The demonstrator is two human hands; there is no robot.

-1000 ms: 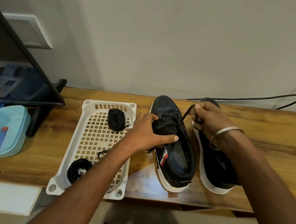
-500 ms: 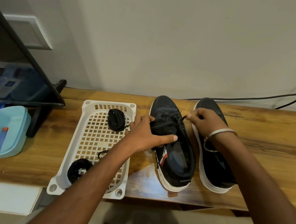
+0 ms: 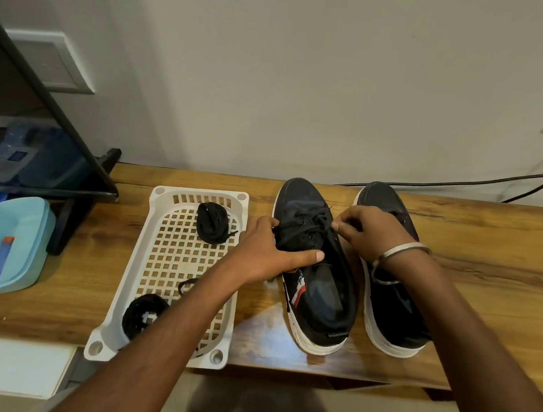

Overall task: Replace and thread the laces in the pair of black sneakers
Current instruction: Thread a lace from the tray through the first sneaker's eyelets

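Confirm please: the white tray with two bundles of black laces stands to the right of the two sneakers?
Not right. The head view shows the white tray, with its two bundles of black laces, to the left of the two sneakers.

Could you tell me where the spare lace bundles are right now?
Both lie in the white basket left of the sneakers: one bundle at its far end, the other at its near end.
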